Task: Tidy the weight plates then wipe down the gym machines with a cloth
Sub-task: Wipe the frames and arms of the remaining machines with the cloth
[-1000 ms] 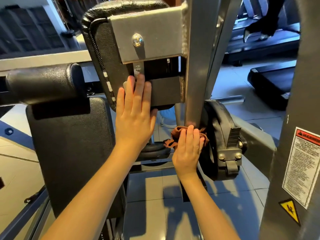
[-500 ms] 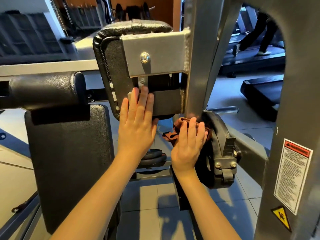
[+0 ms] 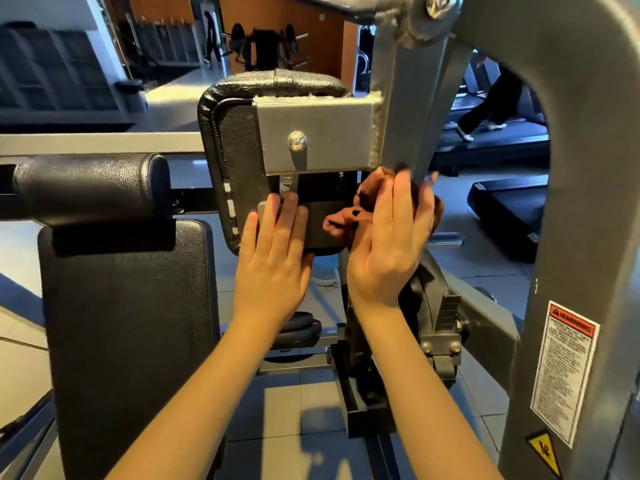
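A grey gym machine stands in front of me, with an upright steel post [image 3: 405, 109] and a black padded block [image 3: 239, 161] bolted to a grey bracket. My right hand [image 3: 388, 244] presses a crumpled brown cloth [image 3: 349, 216] against the lower part of the post, its fingers straight over the cloth. My left hand [image 3: 273, 265] lies flat, fingers straight, on the back of the padded block just below the bracket. A black weight plate [image 3: 429, 299] hangs on the machine just under my right hand. More plates [image 3: 301, 327] lie low behind my left wrist.
A black seat back [image 3: 124, 334] and a roller pad [image 3: 93, 188] fill the left. The machine's thick grey frame [image 3: 581, 202] with a warning label [image 3: 561, 372] closes the right. Treadmills [image 3: 502, 140] with a person walking stand behind; the floor is tiled.
My right hand has slid the cloth up the post, from beside the weight plate to just under the bracket. My left hand stays on the pad. The view has tilted upward.
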`<state>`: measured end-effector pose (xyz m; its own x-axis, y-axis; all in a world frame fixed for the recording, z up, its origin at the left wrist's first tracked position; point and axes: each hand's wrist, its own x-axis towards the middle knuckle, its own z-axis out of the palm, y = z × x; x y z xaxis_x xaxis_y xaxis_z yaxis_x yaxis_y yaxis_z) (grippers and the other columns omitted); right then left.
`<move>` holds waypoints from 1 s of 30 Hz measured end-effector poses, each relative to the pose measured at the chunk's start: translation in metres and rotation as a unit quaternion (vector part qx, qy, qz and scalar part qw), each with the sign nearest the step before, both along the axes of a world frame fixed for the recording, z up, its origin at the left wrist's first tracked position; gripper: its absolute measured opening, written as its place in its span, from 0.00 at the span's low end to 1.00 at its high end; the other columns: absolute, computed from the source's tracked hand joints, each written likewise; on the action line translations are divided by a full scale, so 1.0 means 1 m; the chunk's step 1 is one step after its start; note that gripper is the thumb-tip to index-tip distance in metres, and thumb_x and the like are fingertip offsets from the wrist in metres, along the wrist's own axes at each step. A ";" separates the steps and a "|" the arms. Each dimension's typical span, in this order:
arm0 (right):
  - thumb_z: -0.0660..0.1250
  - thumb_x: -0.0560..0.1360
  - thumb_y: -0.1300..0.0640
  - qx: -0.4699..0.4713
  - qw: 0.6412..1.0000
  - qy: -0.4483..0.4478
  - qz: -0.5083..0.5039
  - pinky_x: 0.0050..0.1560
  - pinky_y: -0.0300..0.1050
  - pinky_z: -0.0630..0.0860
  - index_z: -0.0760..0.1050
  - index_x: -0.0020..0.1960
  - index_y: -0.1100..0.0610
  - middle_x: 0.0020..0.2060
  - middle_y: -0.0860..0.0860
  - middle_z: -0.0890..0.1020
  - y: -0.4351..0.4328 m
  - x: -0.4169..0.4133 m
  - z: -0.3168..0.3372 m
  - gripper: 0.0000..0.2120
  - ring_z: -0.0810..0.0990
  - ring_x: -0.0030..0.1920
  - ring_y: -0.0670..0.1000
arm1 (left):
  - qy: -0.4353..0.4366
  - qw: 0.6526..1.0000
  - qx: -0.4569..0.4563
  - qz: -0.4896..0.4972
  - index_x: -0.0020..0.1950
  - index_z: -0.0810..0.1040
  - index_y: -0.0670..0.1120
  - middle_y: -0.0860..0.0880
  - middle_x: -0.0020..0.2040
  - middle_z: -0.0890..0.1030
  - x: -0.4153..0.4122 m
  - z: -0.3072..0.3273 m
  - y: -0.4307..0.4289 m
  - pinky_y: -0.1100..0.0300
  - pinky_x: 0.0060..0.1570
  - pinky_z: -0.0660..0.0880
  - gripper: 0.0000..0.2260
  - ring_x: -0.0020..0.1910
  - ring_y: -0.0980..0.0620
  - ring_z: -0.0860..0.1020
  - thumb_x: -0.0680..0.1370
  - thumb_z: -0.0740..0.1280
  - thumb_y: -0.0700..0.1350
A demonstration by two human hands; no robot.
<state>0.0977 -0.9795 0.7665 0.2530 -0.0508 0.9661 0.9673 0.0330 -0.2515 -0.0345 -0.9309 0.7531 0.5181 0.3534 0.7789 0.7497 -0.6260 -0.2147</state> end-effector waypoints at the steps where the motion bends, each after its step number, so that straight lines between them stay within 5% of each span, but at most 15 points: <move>1: 0.58 0.83 0.61 0.011 1.000 -0.002 0.007 0.69 0.65 0.66 0.72 0.65 0.70 0.64 0.64 0.75 0.001 0.002 0.010 0.15 0.67 0.68 0.66 | -0.001 1.000 -0.002 0.001 0.77 0.52 0.39 0.40 0.76 0.53 0.000 -0.001 0.000 0.48 0.75 0.41 0.30 0.76 0.39 0.51 0.79 0.56 0.50; 11: 0.50 0.82 0.38 -0.032 0.999 -0.034 -0.003 0.70 0.66 0.64 0.68 0.69 0.64 0.68 0.61 0.71 -0.005 0.004 0.030 0.32 0.65 0.70 0.65 | -0.006 1.000 -0.009 0.002 0.77 0.50 0.39 0.40 0.76 0.53 0.001 -0.002 0.000 0.46 0.75 0.43 0.31 0.75 0.38 0.52 0.78 0.55 0.51; 15: 0.63 0.81 0.51 0.012 0.999 -0.041 -0.025 0.72 0.62 0.62 0.72 0.67 0.64 0.65 0.63 0.75 0.003 0.013 0.063 0.20 0.67 0.69 0.64 | -0.017 1.000 -0.010 -0.003 0.77 0.52 0.39 0.39 0.75 0.55 0.003 -0.002 0.000 0.46 0.75 0.44 0.31 0.75 0.38 0.53 0.78 0.55 0.51; 18: 0.61 0.82 0.59 0.008 0.999 -0.042 -0.014 0.69 0.66 0.66 0.74 0.64 0.67 0.63 0.64 0.77 0.000 0.013 0.045 0.15 0.67 0.68 0.66 | -0.013 1.000 -0.012 0.000 0.76 0.53 0.39 0.39 0.75 0.56 0.003 -0.002 0.000 0.46 0.75 0.44 0.30 0.75 0.38 0.54 0.78 0.54 0.51; 27: 0.58 0.82 0.61 0.056 0.997 -0.039 -0.026 0.73 0.59 0.64 0.71 0.66 0.72 0.65 0.69 0.73 0.006 0.009 0.103 0.18 0.68 0.68 0.69 | -0.005 1.000 -0.008 0.015 0.76 0.55 0.39 0.40 0.75 0.57 0.003 -0.003 0.001 0.46 0.74 0.45 0.30 0.78 0.42 0.43 0.76 0.55 0.51; 30: 0.57 0.82 0.59 0.024 0.998 -0.047 -0.025 0.75 0.55 0.61 0.69 0.67 0.72 0.66 0.70 0.72 0.001 0.009 0.075 0.19 0.67 0.69 0.69 | -0.003 1.000 -0.015 0.017 0.76 0.55 0.38 0.39 0.75 0.57 0.003 -0.003 0.000 0.46 0.74 0.45 0.30 0.77 0.41 0.45 0.76 0.55 0.51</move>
